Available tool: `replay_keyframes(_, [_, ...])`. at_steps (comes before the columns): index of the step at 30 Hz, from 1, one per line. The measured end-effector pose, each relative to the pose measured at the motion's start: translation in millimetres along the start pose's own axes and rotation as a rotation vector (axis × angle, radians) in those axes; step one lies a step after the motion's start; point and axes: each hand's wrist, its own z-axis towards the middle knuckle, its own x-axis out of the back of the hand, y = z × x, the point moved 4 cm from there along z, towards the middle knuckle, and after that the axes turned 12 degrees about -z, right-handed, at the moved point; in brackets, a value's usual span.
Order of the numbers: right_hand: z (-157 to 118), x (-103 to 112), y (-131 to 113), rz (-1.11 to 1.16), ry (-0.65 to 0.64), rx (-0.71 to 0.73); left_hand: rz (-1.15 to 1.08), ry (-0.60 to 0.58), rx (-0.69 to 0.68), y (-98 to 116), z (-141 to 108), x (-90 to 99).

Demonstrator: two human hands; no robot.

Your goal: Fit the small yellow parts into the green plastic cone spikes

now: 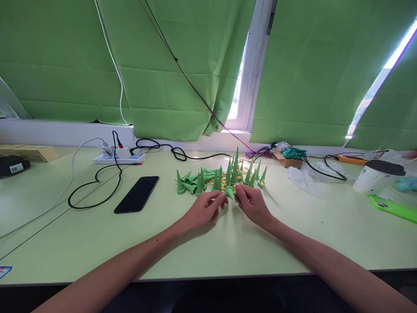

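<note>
A single green cone (230,192) lies between my fingertips, at the near edge of the cluster of green cones (234,170), its narrow end tipped toward me. My left hand (208,206) is at that same near edge, fingers curled, thumb and forefinger close together just beside the cone; I cannot tell whether they grip it. My right hand (253,203) comes in opposite, thumb and forefinger drawn narrow at the cone's other side; I cannot tell whether they are closed on it or on something small next to it.

Within the cluster, many cones stand point up and others lie on their sides toward its left, with small yellowish pieces (223,183) scattered among them. All of this is on the pale table (244,254).

Left of the cluster lies a dark phone (137,194); beyond the phone, farther from the cluster, are a looped black cable (87,208) and a white power strip (98,160). Right of the cluster and a little behind it sits a small cardboard box (292,163), and well off to the right, a cup with a black lid (368,179). Behind the cluster hang green blinds (182,95).
</note>
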Motion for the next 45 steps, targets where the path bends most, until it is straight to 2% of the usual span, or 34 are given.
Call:
replay_keyframes(3, [-0.7, 0.3, -1.9, -0.018, -0.014, 0.046, -0.135, -0.054, 0.072, -5.5, 1.1, -2.8])
replay_keyframes(10, [-1.9, -0.6, -6.7, -0.051, -0.062, 0.148, -0.181, -0.057, 0.069, -12.4, 3.7, 1.0])
replay_keyframes(14, [-2.2, -2.4, -5.4, -0.033, -0.073, 0.149, -0.071, -0.027, 0.02, -7.9, 2.2, 4.5])
replay_keyframes(20, [-3.6, -7.6, -1.1, 0.047, -0.126, 0.073, 0.104, -0.061, -0.059, 4.5, -1.4, 4.0])
replay_keyframes(27, [-4.5, -10.8, 0.2, 0.125, -0.173, -0.014, 0.272, 0.017, -0.19, 5.3, -1.2, 6.0])
replay_keyframes(35, [-4.2, -12.1, -2.7, 0.107, -0.21, -0.014, 0.367, -0.021, -0.352, 12.5, -5.5, 0.9])
replay_keyframes(39, [-3.3, -12.3, -1.1, 0.091, -0.194, -0.012, 0.391, -0.008, -0.328, 11.5, -4.2, 1.1])
replay_keyframes(45, [-2.4, -10.0, -1.2, 0.077, -0.156, 0.01, 0.369, 0.022, -0.204, 9.8, -1.3, 2.6])
